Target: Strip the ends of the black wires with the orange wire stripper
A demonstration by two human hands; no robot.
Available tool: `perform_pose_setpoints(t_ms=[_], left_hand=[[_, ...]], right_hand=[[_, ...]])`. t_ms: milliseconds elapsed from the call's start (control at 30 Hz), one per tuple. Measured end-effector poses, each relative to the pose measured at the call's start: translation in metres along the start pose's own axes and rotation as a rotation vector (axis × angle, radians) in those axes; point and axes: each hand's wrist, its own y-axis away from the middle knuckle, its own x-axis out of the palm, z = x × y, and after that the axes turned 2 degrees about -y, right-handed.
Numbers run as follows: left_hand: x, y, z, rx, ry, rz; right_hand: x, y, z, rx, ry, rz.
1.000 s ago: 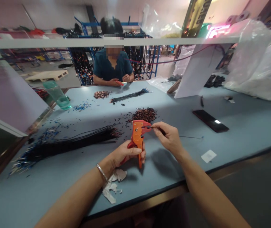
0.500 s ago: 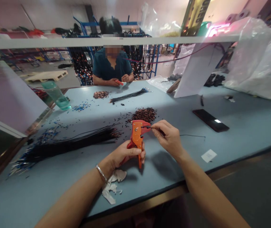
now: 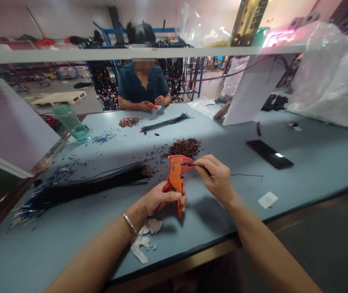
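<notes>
Wrapped around the handles of an orange and red wire stripper (image 3: 175, 173), my left hand (image 3: 167, 196) holds it upright over the table. My right hand (image 3: 213, 175) pinches a thin black wire (image 3: 246, 175), whose near end sits at the stripper's jaws; the rest trails out to the right. Whether the jaws bite on the wire is too small to tell. Just beyond the tool lies a heap of dark and copper-coloured offcuts (image 3: 185, 147). To the left rests a thick bundle of black wires (image 3: 88, 185), with blue and white ends at its far left.
Across the blue table (image 3: 222, 252) a co-worker (image 3: 143, 87) holds a red tool. A phone (image 3: 270, 154), a white label (image 3: 268, 200), crumpled tissue (image 3: 143, 244) and a green bottle (image 3: 71, 123) lie or stand around. A white shelf (image 3: 174, 53) spans overhead.
Both hands, the wire stripper and the wire keep almost the same position. The whole view has shifted very slightly.
</notes>
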Motion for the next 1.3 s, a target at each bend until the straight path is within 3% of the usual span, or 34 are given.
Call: perform_pose_setpoints(t_ms=[1300], left_hand=[[-0.0005, -0.0011, -0.0003, -0.019, 0.021, -0.005]], right_hand=[[0.0031, 0.0029, 0.0020, -0.017, 0.075, -0.033]])
